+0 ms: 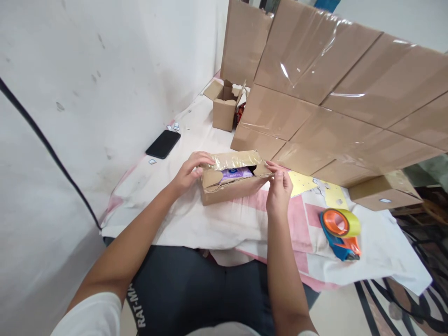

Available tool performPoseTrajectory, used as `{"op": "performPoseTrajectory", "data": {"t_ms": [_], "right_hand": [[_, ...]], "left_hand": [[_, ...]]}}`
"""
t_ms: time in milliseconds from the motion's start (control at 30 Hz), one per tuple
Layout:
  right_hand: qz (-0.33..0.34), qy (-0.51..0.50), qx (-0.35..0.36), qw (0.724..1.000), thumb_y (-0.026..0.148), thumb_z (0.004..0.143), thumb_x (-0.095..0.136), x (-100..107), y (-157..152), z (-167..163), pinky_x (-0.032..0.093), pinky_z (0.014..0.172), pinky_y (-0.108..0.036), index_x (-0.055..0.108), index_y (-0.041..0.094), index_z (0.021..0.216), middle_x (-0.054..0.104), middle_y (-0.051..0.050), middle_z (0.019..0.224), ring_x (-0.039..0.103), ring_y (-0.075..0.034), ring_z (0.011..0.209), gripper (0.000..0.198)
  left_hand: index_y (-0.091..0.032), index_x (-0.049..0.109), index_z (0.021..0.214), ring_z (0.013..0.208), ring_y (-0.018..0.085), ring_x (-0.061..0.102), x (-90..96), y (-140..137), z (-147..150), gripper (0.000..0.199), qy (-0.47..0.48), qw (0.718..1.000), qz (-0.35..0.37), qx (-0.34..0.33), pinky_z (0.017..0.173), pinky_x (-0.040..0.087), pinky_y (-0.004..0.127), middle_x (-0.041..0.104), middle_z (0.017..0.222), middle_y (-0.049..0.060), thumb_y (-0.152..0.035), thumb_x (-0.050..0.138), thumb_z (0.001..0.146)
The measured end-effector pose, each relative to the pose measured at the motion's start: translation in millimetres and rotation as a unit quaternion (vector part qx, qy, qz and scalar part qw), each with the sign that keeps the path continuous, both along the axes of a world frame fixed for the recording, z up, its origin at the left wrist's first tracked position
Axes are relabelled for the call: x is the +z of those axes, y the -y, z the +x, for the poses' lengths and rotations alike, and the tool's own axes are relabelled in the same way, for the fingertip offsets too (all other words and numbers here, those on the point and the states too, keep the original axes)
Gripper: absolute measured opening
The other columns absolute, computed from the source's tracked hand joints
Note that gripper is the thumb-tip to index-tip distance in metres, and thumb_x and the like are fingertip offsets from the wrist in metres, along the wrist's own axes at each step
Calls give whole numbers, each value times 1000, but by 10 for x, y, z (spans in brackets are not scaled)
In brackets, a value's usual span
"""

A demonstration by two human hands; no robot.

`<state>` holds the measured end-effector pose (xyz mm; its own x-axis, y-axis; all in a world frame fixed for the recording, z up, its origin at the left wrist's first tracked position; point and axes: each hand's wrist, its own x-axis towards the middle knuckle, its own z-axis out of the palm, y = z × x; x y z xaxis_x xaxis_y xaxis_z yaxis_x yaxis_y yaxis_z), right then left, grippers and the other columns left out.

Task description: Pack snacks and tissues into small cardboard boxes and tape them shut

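Head view caught a person seated on the floor, both hands at a small cardboard box point(233, 186) lying on a white-and-pink cloth point(217, 224). Left hand point(189, 175) gripped the box's nine o'clock end; right hand point(279, 186) pinched a flap at three o'clock. A purple packet point(236, 174) showed inside. A tape dispenser point(341, 231) lay at four o'clock, a phone point(163, 143) at ten.

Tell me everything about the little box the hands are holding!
The little box is brown cardboard, lying on a white and pink cloth. Shiny clear tape covers its back flap. The top is partly open, and a purple packet shows inside. The left hand holds its left end and the right hand pinches a flap at its right end.
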<state>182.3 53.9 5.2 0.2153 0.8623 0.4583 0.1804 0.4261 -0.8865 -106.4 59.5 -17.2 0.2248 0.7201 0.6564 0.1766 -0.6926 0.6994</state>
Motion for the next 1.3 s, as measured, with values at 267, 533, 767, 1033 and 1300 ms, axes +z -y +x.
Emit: {"op": "performPoseTrajectory", "data": {"t_ms": [267, 533, 767, 1033, 1300], "right_hand": [[-51, -12, -10, 999, 54, 90, 60, -43, -13, -68, 50, 98, -43, 64, 18, 88, 68, -9, 104, 64, -24, 105, 36], [-68, 64, -73, 993, 41, 86, 62, -188, -85, -141, 50, 103, -47, 41, 24, 145, 51, -15, 144, 55, -26, 127, 65], [-60, 25, -41, 997, 34, 80, 63, -62, -85, -154, 49, 105, -43, 65, 17, 115, 68, -11, 122, 63, -25, 115, 39], [-49, -2, -41, 998, 38, 86, 64, -118, -86, -191, 49, 106, -41, 64, 17, 117, 66, -11, 125, 62, -24, 118, 39], [-19, 72, -9, 997, 49, 101, 46, -91, 242, 266, 47, 108, -48, 61, 33, 136, 56, -7, 143, 57, -24, 128, 41]], "left_hand": [[-24, 65, 116, 119, 29, 54, 63, 47, 56, 35, -35, 999, -19, 29, 108, 44, 49, 58, 120, 11, -48, 58, 92], [-26, 72, 109, 126, 30, 49, 38, 102, 77, 39, -35, 999, -24, 24, 118, 35, 53, 53, 127, 10, -46, 40, 98], [-24, 74, 86, 126, 30, 50, 75, 75, 59, 24, -56, 997, -43, 33, 115, 38, 55, 52, 127, 9, -32, 52, 89], [-23, 74, 89, 125, 30, 51, 48, 77, 68, 25, -45, 998, -33, 40, 113, 41, 54, 52, 128, 9, -35, 52, 91], [-24, 76, 99, 125, 29, 49, 116, 96, 72, 35, -94, 992, 30, 73, 113, 37, 54, 54, 131, 10, -43, 47, 99]]}}
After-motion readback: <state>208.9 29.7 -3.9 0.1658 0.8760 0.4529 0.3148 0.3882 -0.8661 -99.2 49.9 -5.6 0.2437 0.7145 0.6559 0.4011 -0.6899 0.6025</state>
